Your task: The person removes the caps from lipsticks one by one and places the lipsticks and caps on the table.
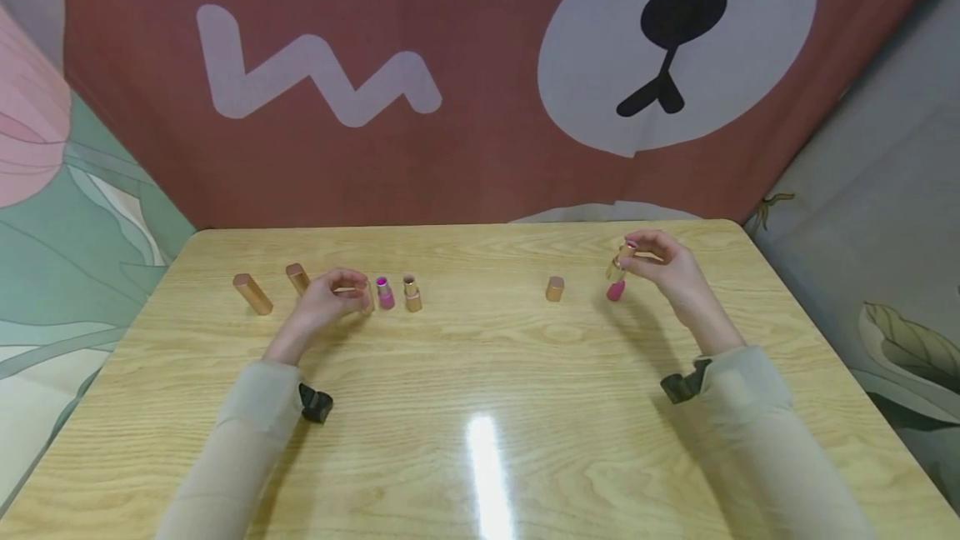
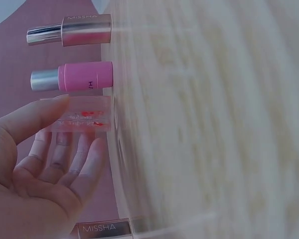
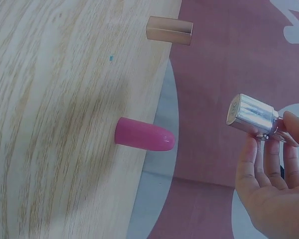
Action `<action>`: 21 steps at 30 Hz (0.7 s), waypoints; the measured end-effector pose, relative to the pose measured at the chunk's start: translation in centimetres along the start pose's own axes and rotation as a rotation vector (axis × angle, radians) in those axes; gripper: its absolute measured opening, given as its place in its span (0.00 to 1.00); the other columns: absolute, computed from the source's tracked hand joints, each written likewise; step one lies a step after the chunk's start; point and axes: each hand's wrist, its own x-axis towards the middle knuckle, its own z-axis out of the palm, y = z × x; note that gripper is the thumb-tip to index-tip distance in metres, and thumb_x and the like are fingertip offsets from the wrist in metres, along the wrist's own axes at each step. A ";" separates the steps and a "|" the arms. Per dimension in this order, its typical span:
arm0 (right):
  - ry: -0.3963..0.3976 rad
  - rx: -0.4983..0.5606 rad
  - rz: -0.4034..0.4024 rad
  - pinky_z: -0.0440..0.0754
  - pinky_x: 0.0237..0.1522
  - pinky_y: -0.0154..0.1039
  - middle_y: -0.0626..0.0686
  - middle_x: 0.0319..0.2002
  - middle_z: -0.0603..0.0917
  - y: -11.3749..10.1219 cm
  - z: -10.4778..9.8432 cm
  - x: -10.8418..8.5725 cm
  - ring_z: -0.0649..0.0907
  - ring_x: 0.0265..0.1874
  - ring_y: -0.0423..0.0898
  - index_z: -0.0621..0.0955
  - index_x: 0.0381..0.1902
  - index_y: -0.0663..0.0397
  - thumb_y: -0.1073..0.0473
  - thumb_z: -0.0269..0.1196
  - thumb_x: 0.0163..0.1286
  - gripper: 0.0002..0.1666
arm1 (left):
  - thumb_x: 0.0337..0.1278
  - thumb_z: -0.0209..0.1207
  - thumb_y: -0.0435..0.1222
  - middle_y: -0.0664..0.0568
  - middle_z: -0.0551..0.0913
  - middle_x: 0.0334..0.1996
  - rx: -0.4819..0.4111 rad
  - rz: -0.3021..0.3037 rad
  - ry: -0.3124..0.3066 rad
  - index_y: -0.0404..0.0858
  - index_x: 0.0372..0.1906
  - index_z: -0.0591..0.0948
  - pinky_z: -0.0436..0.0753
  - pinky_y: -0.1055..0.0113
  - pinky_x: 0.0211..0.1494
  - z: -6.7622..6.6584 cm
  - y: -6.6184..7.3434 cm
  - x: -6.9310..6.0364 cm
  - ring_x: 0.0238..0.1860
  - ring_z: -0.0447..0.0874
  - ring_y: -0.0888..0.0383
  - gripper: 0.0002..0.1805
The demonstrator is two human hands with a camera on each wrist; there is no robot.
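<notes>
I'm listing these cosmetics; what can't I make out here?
Head: second gold tube from left, base hidden by left grip.
Left wrist: clear tube, lettering too small and blurred.
Right wrist: metallic tube, held end partly covered by right grip.

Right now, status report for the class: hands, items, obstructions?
Left hand gripping clear tube. Right hand holding shiny tube above table. Upright pink piece nearby, possibly in the way.

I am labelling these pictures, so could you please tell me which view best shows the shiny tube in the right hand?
The right wrist view: the shiny tube appears large there, its body mostly unobstructed by the fingers. The head view shows it small in the right hand; the left wrist view misses it.
</notes>
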 end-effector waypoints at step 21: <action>0.000 -0.019 0.013 0.75 0.43 0.19 0.30 0.37 0.79 -0.1 -0.6 0.0 0.81 0.38 0.25 0.76 0.42 0.34 0.59 0.64 0.65 0.13 | 0.63 0.58 0.33 0.34 0.63 0.68 0.021 0.003 -0.038 0.30 0.68 0.63 0.73 0.50 0.66 -1.0 0.0 -0.8 0.68 0.63 0.37 0.30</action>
